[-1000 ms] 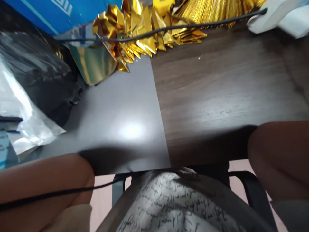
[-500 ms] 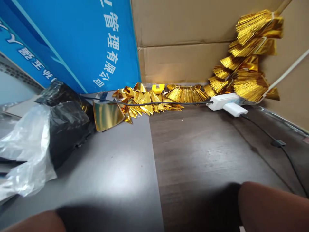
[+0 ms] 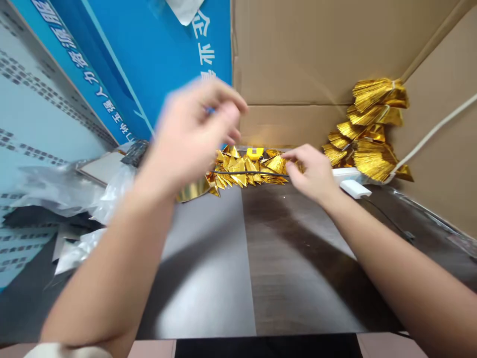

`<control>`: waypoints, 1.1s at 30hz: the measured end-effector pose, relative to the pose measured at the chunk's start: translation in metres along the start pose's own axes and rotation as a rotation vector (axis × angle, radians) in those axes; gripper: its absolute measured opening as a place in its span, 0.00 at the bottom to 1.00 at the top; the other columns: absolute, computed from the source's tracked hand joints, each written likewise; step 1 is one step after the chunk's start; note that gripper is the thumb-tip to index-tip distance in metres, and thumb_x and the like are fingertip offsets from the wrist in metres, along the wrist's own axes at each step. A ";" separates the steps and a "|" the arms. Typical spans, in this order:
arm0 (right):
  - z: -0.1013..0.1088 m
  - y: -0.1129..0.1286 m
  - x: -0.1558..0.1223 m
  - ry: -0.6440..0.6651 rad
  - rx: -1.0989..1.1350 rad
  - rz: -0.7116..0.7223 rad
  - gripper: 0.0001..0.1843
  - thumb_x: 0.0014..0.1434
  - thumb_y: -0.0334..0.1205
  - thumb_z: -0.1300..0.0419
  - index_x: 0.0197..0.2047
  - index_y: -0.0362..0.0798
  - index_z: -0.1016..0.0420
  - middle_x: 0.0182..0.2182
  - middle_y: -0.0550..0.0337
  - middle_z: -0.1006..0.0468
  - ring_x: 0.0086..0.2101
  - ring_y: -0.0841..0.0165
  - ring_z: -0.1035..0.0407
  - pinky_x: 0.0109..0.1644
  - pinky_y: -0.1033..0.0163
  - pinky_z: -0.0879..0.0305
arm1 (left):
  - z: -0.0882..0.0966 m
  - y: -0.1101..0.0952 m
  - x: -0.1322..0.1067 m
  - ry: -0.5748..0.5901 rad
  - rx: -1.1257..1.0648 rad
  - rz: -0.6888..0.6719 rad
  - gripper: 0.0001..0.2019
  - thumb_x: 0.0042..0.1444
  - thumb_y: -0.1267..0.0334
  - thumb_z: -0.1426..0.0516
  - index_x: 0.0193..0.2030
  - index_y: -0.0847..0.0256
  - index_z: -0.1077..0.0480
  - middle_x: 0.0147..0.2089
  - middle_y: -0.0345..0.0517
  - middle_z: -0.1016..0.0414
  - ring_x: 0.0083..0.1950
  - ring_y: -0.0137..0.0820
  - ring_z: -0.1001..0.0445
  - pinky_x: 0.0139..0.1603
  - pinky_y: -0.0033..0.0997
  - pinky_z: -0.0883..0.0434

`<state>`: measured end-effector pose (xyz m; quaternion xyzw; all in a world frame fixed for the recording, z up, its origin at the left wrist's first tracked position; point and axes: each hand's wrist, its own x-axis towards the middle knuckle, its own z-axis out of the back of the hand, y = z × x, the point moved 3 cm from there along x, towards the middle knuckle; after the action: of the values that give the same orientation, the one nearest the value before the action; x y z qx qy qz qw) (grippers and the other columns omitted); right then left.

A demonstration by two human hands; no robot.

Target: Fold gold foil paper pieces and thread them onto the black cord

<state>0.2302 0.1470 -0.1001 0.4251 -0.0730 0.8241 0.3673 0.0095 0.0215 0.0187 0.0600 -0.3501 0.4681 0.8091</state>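
The right hand (image 3: 313, 174) reaches to the pile of gold foil pieces (image 3: 246, 169) at the back of the table (image 3: 298, 258), fingers half curled, touching a piece at the pile's right end. The left hand (image 3: 194, 134) hovers blurred above the pile, fingertips pinched together; whether it holds anything I cannot tell.

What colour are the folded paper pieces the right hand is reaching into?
Shiny metallic gold; the folded paper pieces at the right hand show best in the head view.
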 end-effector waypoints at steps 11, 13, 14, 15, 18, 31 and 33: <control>-0.056 -0.018 -0.030 0.198 -0.186 0.030 0.21 0.65 0.39 0.48 0.55 0.41 0.22 0.50 0.48 0.21 0.48 0.55 0.31 0.48 0.52 0.37 | -0.163 0.062 0.022 0.311 0.278 0.015 0.16 0.69 0.67 0.50 0.59 0.60 0.27 0.59 0.50 0.26 0.61 0.41 0.28 0.63 0.44 0.30; -0.057 -0.020 -0.031 0.210 -0.180 0.028 0.20 0.65 0.39 0.47 0.54 0.41 0.22 0.48 0.48 0.20 0.47 0.55 0.31 0.47 0.52 0.37 | -0.171 0.063 0.026 0.340 0.299 -0.015 0.15 0.68 0.63 0.47 0.58 0.59 0.27 0.57 0.48 0.25 0.61 0.43 0.28 0.60 0.46 0.29; -0.058 -0.021 -0.031 0.214 -0.177 0.025 0.20 0.65 0.39 0.47 0.54 0.41 0.22 0.47 0.48 0.20 0.47 0.55 0.31 0.46 0.52 0.37 | -0.176 0.064 0.026 0.351 0.307 -0.029 0.15 0.67 0.62 0.46 0.56 0.59 0.26 0.56 0.48 0.24 0.60 0.44 0.28 0.58 0.46 0.29; -0.059 -0.022 -0.032 0.219 -0.173 0.023 0.20 0.65 0.40 0.47 0.54 0.41 0.22 0.47 0.48 0.20 0.47 0.55 0.31 0.46 0.52 0.37 | -0.180 0.064 0.026 0.360 0.313 -0.042 0.14 0.66 0.62 0.45 0.55 0.59 0.25 0.55 0.48 0.24 0.59 0.43 0.28 0.57 0.45 0.29; -0.061 -0.025 -0.033 0.231 -0.158 0.011 0.19 0.65 0.40 0.45 0.53 0.43 0.21 0.45 0.49 0.20 0.46 0.55 0.31 0.47 0.52 0.37 | -0.188 0.068 0.021 0.352 0.320 -0.066 0.13 0.66 0.63 0.46 0.54 0.59 0.25 0.55 0.48 0.24 0.58 0.42 0.28 0.58 0.44 0.31; -0.066 -0.025 -0.032 0.219 0.019 0.041 0.16 0.67 0.36 0.45 0.55 0.45 0.24 0.52 0.51 0.21 0.52 0.56 0.31 0.55 0.48 0.34 | -0.198 0.082 0.013 0.262 0.229 -0.039 0.10 0.66 0.65 0.45 0.50 0.61 0.27 0.51 0.46 0.22 0.55 0.39 0.25 0.56 0.42 0.32; -0.067 -0.028 -0.032 0.220 0.050 0.049 0.16 0.67 0.34 0.46 0.54 0.45 0.24 0.50 0.52 0.20 0.51 0.57 0.30 0.55 0.49 0.33 | -0.199 0.082 0.013 0.264 0.226 -0.040 0.09 0.66 0.65 0.46 0.50 0.60 0.27 0.52 0.46 0.22 0.55 0.39 0.25 0.56 0.41 0.32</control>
<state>0.2171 0.1792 -0.1719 0.3392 -0.0219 0.8760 0.3422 0.0494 0.1610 -0.1408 0.0952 -0.1846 0.4922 0.8454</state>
